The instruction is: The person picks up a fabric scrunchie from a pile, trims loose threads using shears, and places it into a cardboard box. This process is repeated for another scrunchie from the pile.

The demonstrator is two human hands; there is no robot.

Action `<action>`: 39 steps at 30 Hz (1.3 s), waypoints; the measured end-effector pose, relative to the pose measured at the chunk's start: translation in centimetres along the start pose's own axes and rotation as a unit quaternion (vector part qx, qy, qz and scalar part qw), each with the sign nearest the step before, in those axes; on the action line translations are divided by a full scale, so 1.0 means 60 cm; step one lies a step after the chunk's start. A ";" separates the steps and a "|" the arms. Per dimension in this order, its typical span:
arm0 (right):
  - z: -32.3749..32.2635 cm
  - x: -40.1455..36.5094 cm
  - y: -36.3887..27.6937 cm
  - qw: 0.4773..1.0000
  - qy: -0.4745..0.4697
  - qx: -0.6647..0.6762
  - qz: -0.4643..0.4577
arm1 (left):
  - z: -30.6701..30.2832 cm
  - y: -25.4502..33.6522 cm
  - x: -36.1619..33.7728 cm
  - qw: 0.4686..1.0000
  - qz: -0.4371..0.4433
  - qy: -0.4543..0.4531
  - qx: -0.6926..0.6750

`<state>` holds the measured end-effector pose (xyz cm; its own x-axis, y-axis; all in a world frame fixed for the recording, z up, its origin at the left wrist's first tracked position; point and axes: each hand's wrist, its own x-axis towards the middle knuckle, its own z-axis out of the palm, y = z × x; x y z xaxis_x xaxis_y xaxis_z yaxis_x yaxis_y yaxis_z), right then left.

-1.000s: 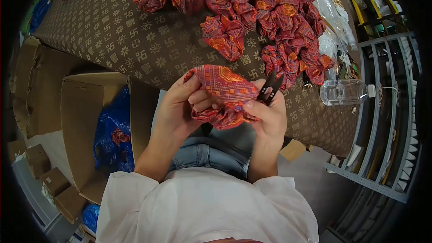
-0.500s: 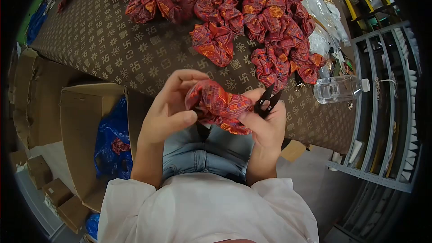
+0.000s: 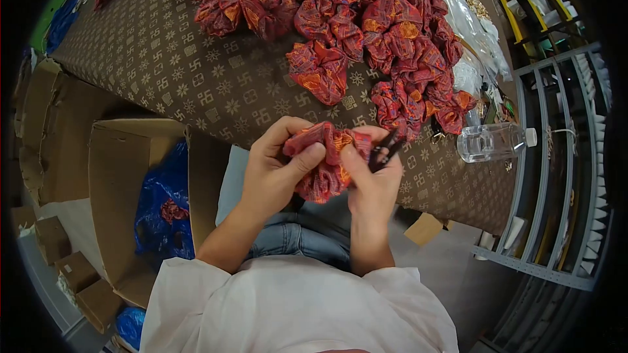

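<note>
A red and orange patterned fabric scrunchie (image 3: 322, 168) is held between both hands above my lap. My left hand (image 3: 278, 167) pinches its left side, thumb on top. My right hand (image 3: 371, 173) grips the right side with thumb and fingers. Black thread snips (image 3: 386, 150) also sit in the right hand, blurred, their blades pointing up and away from me. Past the hands, a heap of similar scrunchies (image 3: 392, 26) covers the far part of the table. One scrunchie (image 3: 318, 72) lies at the heap's near edge.
The table wears a brown patterned cloth (image 3: 196, 78). A clear plastic bottle (image 3: 494, 142) lies on its side at the right. An open cardboard box (image 3: 124, 183) with a blue bag (image 3: 160, 202) stands at left. Metal shelving (image 3: 556, 157) rises on the right.
My left hand has moved right and closed onto the scrunchie, and the hands are nearer together. The scrunchie is now more bunched up. The snips have tilted in my right hand.
</note>
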<state>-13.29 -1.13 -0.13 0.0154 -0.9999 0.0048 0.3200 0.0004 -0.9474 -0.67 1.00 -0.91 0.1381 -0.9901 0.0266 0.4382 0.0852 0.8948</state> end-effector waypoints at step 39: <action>-0.023 0.036 0.015 0.878 -0.088 0.428 0.197 | -0.029 0.018 0.031 0.890 -0.151 -0.081 -0.423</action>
<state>-14.29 -3.33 -1.42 0.4069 -0.9014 -0.1483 0.8501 0.4330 -0.2997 1.60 -0.58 -0.68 -0.1997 -0.9793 -0.0332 0.9548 -0.2021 0.2179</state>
